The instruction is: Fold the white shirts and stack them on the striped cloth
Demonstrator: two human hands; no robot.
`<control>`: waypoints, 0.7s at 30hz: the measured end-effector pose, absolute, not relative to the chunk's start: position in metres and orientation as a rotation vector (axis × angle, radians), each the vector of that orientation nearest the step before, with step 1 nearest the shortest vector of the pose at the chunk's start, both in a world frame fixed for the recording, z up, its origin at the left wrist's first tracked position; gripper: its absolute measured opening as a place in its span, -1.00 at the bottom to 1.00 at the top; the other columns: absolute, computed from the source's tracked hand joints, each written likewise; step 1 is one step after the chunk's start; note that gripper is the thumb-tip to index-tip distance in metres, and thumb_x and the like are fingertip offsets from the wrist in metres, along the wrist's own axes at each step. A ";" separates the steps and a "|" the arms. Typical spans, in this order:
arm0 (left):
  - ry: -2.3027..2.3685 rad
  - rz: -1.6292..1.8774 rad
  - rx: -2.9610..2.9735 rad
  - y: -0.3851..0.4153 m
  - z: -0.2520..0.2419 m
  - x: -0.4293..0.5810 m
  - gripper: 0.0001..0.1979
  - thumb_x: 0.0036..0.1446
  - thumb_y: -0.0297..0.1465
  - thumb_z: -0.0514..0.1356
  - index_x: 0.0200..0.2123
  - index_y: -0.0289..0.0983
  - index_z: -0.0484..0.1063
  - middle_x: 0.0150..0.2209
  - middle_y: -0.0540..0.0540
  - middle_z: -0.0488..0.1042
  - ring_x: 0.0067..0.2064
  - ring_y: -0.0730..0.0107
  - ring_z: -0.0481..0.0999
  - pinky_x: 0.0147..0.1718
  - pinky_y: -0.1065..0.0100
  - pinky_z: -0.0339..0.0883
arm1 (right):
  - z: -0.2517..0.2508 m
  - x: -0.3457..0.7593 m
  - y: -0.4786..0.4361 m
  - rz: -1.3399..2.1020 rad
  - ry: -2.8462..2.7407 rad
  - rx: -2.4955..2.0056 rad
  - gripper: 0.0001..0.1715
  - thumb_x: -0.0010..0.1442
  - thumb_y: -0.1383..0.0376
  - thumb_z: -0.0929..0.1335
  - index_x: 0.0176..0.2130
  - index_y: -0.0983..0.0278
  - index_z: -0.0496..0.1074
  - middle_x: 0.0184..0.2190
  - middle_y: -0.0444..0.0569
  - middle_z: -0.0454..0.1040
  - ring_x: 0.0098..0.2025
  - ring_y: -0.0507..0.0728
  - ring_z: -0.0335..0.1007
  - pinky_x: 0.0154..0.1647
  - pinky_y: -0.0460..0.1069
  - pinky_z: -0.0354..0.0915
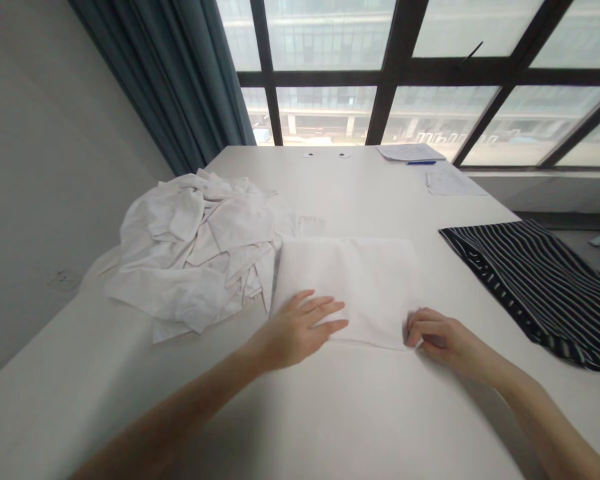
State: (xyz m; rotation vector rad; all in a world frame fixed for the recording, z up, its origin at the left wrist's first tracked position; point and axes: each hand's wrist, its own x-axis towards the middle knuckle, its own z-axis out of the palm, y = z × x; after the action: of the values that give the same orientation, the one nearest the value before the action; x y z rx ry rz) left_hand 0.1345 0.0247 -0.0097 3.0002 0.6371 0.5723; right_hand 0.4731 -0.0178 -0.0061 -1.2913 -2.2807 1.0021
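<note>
Now the folded white cloth (365, 280) lies on the tabletop (330, 413), my left hand (300, 330) flat and open on it, my right hand (437, 337) pinching its near corner. I fear a hard tug could undo the fold or snag the white pile (195, 253) just beside it.

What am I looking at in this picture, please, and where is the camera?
There is no machine here: a person works with two bare hands, filmed by a camera worn on their head, looking forward and down. The left hand lies flat and open on a folded white cloth on the white table. The right hand appears to pinch that cloth's near right corner. To the left sits a crumpled pile of white garments; to the right, a dark striped cloth. Papers and a blue pen lie near the window.
</note>
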 end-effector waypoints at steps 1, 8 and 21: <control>0.582 0.517 3.016 0.026 -0.013 0.140 -0.64 0.32 -0.47 0.05 0.15 -0.15 0.33 0.26 -0.12 0.30 0.29 0.24 0.21 0.29 0.08 -0.10 | -0.006 0.473 -0.018 0.987 -2.292 -1.280 -0.71 0.28 0.39 0.22 -0.40 0.21 0.44 -0.32 -0.01 0.44 -0.20 0.14 0.36 -0.18 0.04 0.31; 0.510 0.258 2.992 0.029 -0.027 0.148 -0.52 0.33 -0.52 -0.02 0.26 -0.07 0.20 0.38 -0.03 0.06 0.39 0.24 0.00 0.32 0.08 -0.19 | 0.001 0.476 -0.019 0.707 -2.399 -1.240 -0.74 0.26 0.40 0.26 -0.40 0.20 0.47 -0.33 -0.01 0.48 -0.20 0.16 0.35 -0.19 0.05 0.30; 0.533 0.323 2.940 0.026 -0.032 0.151 -0.59 0.38 -0.39 0.00 0.26 -0.08 0.20 0.33 -0.06 0.19 0.37 0.24 0.06 0.33 0.06 -0.16 | -0.027 0.472 -0.018 0.638 -1.599 -1.763 -0.42 0.23 0.06 0.31 0.17 0.19 0.25 -0.27 -0.02 0.45 -0.42 0.09 0.35 -0.39 0.02 0.34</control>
State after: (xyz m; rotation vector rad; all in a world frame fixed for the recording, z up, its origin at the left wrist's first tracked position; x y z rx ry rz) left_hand 0.1507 0.0260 -0.0321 2.9396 0.5331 0.3229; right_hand 0.4722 -0.0183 -0.0274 -1.7630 -1.5990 0.6383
